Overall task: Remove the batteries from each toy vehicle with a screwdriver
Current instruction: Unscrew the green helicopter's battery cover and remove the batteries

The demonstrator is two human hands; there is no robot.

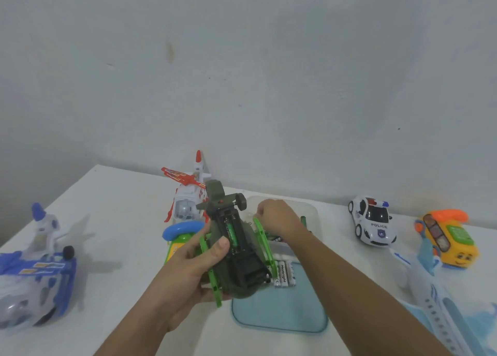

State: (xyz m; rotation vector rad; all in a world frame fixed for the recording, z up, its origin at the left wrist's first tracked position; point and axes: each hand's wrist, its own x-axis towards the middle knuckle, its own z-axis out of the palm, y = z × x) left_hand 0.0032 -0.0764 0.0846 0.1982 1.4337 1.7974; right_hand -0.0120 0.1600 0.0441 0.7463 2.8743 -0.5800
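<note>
The left hand (185,264) grips the upturned green helicopter (243,283), one battery (230,234) still in its open compartment, loose batteries (283,273) lying beside it, while the right hand (274,216) curls behind it, contents unclear.

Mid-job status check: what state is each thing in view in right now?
green helicopter: upside down, battery compartment open, a green battery inside.
left hand: grips the green helicopter.
right hand: fingers curled above the clear container; any contents hidden.
clear container: open top.
loose batteries: lying on the blue tray.
police car: upright on its wheels.
</note>
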